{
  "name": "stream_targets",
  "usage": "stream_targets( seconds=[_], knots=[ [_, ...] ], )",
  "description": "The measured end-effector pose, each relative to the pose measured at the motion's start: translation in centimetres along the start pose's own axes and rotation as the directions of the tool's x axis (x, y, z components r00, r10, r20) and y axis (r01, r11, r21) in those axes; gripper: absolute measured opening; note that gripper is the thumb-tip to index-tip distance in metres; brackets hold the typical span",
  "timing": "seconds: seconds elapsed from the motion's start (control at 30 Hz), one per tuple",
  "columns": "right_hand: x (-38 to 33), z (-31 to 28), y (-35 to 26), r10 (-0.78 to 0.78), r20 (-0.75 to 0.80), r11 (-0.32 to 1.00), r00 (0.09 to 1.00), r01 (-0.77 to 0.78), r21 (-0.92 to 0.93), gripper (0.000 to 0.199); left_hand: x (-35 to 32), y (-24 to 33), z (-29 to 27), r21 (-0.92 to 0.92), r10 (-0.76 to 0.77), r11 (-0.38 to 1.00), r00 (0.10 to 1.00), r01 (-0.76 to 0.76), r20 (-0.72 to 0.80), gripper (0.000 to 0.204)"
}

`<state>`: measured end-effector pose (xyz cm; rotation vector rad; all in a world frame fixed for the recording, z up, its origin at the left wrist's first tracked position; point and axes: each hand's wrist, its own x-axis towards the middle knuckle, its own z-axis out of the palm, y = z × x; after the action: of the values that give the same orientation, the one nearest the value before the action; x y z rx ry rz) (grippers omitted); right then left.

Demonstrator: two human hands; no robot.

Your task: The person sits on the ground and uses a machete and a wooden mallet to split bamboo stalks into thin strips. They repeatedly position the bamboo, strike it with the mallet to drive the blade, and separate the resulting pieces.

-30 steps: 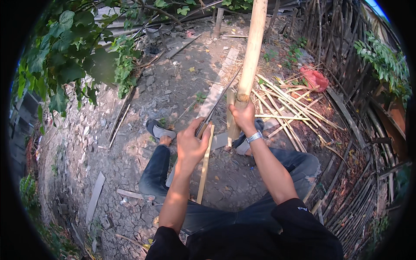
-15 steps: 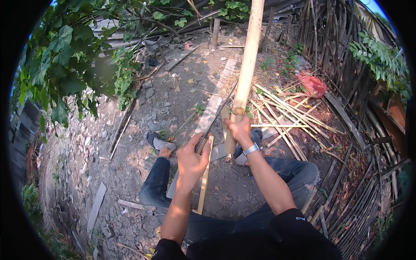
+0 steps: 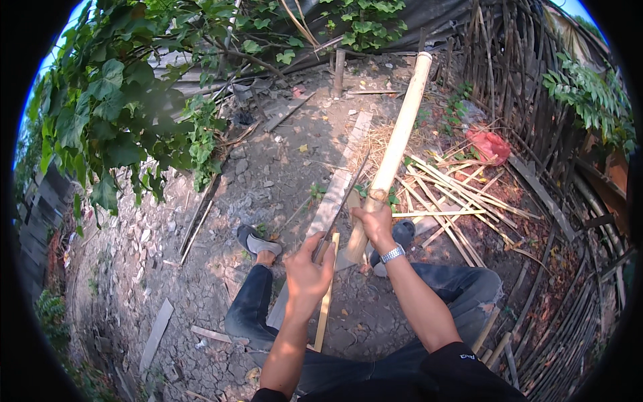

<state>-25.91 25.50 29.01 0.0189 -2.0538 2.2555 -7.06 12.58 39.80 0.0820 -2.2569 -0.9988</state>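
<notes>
Left hand (image 3: 309,273) grips knife (image 3: 347,198), blade pointing far; right hand (image 3: 376,226) clasps bamboo pole (image 3: 401,127) just right of it, far end tilted right – good work wants pole steady, edge clear of knuckles.

A knife (image 3: 349,191) sits in the left hand (image 3: 310,270), left of the bamboo pole (image 3: 402,130) in the right hand (image 3: 376,228). Beyond the left hand, a plank (image 3: 335,197) lies on the ground (image 3: 221,295). Right of the pole, strips (image 3: 445,187) lie heaped, a bag (image 3: 487,146) just behind them. Vines (image 3: 100,100) hang at the far left; a post (image 3: 339,72) stands at the back.
</notes>
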Motion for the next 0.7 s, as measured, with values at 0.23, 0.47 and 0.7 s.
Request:
stream_targets(
  seconds=[0.23,0.47,0.7],
  knots=[
    [-0.9,0.1,-1.3,0.053,-0.012,0.999,0.998,-0.054,-0.008,0.038,0.1,0.7,-0.1,-0.024,-0.074,0.997,0.996,0.075,0.047,0.034],
    [-0.5,-0.3,0.0,-0.041,-0.03,0.998,0.999,0.039,-0.04,0.04,-0.3,0.3,0.4,0.017,-0.009,1.0,1.0,0.009,0.015,0.035],
    [-1.4,0.1,-0.7,-0.135,-0.032,0.99,0.99,0.136,0.036,0.032,-0.5,0.1,0.5,0.019,-0.04,0.999,0.999,0.04,0.014,0.035]
  ],
)
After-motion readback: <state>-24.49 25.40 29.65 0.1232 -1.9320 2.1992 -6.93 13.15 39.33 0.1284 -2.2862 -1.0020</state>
